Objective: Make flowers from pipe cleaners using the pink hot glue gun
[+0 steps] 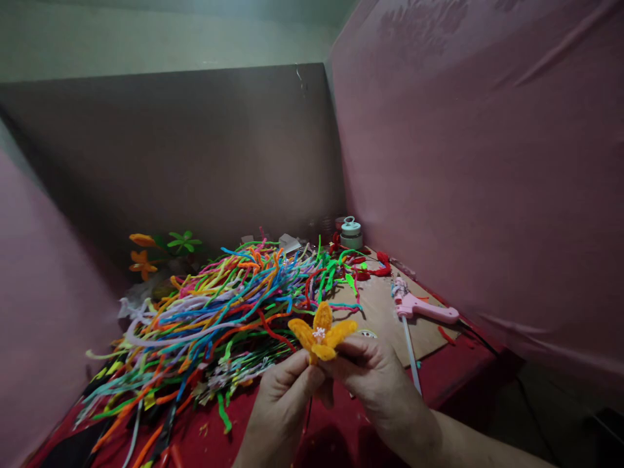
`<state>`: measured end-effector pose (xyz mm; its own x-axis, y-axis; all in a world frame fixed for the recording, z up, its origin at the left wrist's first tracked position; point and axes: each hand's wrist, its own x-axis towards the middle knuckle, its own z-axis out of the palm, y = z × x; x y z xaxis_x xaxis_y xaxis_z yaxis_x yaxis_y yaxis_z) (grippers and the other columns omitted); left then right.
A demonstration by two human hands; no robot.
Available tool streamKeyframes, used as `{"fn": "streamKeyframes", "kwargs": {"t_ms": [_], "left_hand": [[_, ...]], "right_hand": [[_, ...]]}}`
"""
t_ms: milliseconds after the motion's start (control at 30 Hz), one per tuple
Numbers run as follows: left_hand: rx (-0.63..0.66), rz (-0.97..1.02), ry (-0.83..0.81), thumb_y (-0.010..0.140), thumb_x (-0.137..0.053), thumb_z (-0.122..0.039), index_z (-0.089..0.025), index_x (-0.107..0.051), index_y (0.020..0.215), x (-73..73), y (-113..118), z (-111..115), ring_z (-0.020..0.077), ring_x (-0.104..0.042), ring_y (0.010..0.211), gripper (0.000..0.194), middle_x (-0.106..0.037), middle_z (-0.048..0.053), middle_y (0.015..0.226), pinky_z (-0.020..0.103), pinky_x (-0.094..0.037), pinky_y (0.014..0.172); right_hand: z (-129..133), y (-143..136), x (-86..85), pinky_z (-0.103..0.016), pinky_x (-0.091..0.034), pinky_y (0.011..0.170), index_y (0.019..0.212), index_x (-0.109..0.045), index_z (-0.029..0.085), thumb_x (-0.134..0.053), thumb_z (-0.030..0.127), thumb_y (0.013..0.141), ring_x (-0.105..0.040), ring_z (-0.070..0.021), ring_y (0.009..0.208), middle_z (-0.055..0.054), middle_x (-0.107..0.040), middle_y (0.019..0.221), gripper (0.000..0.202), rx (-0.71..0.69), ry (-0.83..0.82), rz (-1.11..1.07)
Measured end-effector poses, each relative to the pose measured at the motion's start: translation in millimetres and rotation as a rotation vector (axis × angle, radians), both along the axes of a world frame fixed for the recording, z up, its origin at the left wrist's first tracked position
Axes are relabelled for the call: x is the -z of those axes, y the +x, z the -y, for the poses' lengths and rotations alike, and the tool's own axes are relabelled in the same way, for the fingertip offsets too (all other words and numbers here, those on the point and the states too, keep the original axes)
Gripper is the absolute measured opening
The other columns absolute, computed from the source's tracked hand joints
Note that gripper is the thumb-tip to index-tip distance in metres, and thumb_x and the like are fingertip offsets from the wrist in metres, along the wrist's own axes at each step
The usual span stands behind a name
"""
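Note:
An orange pipe-cleaner flower [336,335] with pale pink stamens at its centre is held up in front of me. My left hand [287,390] pinches it from below, near the base of the petals. From the other side, my right hand [377,377] grips the flower just under a right-hand petal. The fingers of both hands almost meet beneath the bloom, and they hide most of its base. Behind the hands lies a large heap of coloured pipe cleaners [229,299].
A pink hot glue gun [429,307] with a glue stick rests on a brown board [385,312] to the right. A mint-coloured jar [351,234] stands at the back. Finished flowers [143,263] are at the far left. Red cloth [448,383] covers the table.

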<state>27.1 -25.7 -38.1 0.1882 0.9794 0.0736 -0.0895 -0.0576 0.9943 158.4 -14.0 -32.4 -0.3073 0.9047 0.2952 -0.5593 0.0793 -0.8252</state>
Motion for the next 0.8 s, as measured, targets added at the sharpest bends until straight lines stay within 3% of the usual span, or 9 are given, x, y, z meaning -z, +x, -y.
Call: {"fn": "streamKeyframes", "kwargs": {"t_ms": [200,333,467,633,800], "left_hand": [[0.054,0.181,-0.09,0.072,-0.065,-0.038,-0.012,-0.062,0.057,0.0,3.8,-1.7,0.0092,-0.044,0.047,0.031,-0.051,0.0,0.047,0.021,-0.033,0.048],[0.106,0.226,-0.14,0.07,-0.066,-0.041,-0.011,-0.062,0.059,2.5,4.7,-1.1,0.0082,-0.044,0.037,0.032,-0.05,0.0,0.044,0.019,-0.031,0.038],[0.168,0.272,-0.16,0.072,-0.064,-0.043,-0.011,-0.064,0.064,11.1,1.1,-1.8,0.006,-0.04,0.028,0.034,-0.049,0.0,0.04,0.016,-0.023,0.03],[0.18,0.31,-0.196,0.071,-0.065,-0.043,-0.009,-0.066,0.064,14.6,-2.4,-0.9,0.0031,-0.035,0.031,0.035,-0.047,-0.001,0.039,0.016,-0.02,0.034],[0.194,0.344,-0.229,0.069,-0.067,-0.043,-0.009,-0.065,0.06,12.0,-1.0,-0.3,0.0035,-0.034,0.033,0.036,-0.043,-0.002,0.037,0.017,-0.02,0.037]], "right_hand": [[-4.2,3.1,1.6,-0.017,-0.041,0.042,0.074,-0.065,0.017,-0.077,0.027,0.062,-0.047,-0.0049,0.044,0.006,-0.052,0.056,0.019,0.016,-0.079,0.001],[-4.1,4.0,1.3,-0.02,-0.044,0.046,0.074,-0.063,0.016,-0.073,0.031,0.067,-0.053,-0.0076,0.047,0.003,-0.058,0.06,0.019,-0.048,-0.108,0.004],[-1.5,3.7,-3.2,-0.02,-0.042,0.045,0.067,-0.063,0.015,-0.072,0.034,0.068,-0.051,-0.0076,0.043,0.004,-0.055,0.051,0.021,-0.079,-0.119,0.005],[-0.9,3.8,-7.5,-0.018,-0.038,0.047,0.059,-0.064,0.014,-0.075,0.032,0.064,-0.046,-0.0056,0.046,0.005,-0.05,0.049,0.022,-0.067,-0.138,-0.021],[-0.8,4.3,-5.7,-0.02,-0.038,0.048,0.057,-0.064,0.015,-0.075,0.031,0.064,-0.048,-0.0066,0.048,0.004,-0.054,0.049,0.021,-0.109,-0.146,-0.046]]}}
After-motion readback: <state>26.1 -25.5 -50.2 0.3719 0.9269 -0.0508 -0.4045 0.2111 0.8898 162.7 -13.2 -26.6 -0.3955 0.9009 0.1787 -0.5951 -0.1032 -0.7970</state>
